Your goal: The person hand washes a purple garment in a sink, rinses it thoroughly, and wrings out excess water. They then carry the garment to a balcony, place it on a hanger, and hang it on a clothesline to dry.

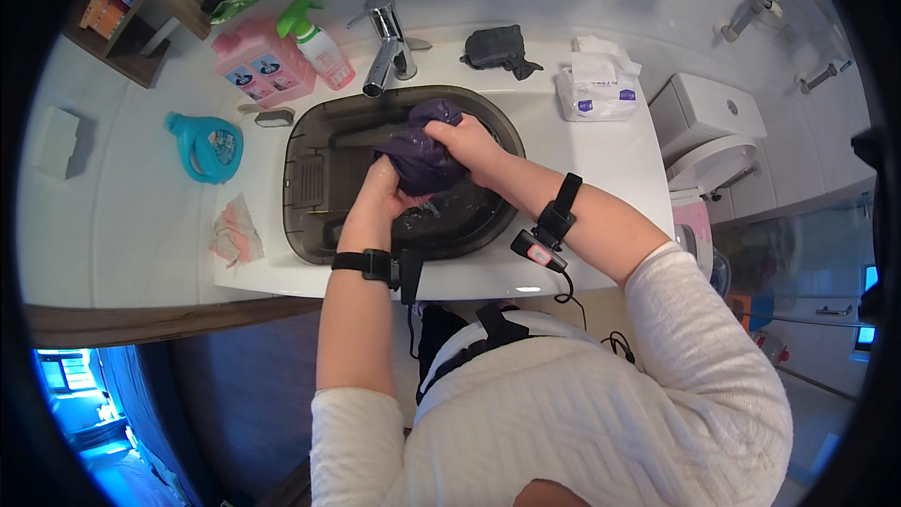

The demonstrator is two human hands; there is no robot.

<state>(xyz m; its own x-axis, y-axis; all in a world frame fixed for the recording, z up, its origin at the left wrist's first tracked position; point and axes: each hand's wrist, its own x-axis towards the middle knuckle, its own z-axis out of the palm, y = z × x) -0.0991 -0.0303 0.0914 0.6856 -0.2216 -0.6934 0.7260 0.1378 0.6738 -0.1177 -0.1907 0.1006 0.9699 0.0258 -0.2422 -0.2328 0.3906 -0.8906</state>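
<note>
A wet, dark purple cloth is bunched between my two hands above a dark translucent plastic washbasin. My left hand grips its lower left side, with the fingers partly hidden beneath the fabric. On the upper right side, my right hand is closed on the cloth, thumb on top. Some water with small bubbles shows in the basin, which stands in a white sink. The chrome faucet rises behind the basin's rim.
A scrub brush, a teal detergent bottle, pink bottles and a green-topped spray bottle stand left. Behind lies a dark wrung cloth; a tissue pack sits right. A pink-and-white cloth lies at the left edge.
</note>
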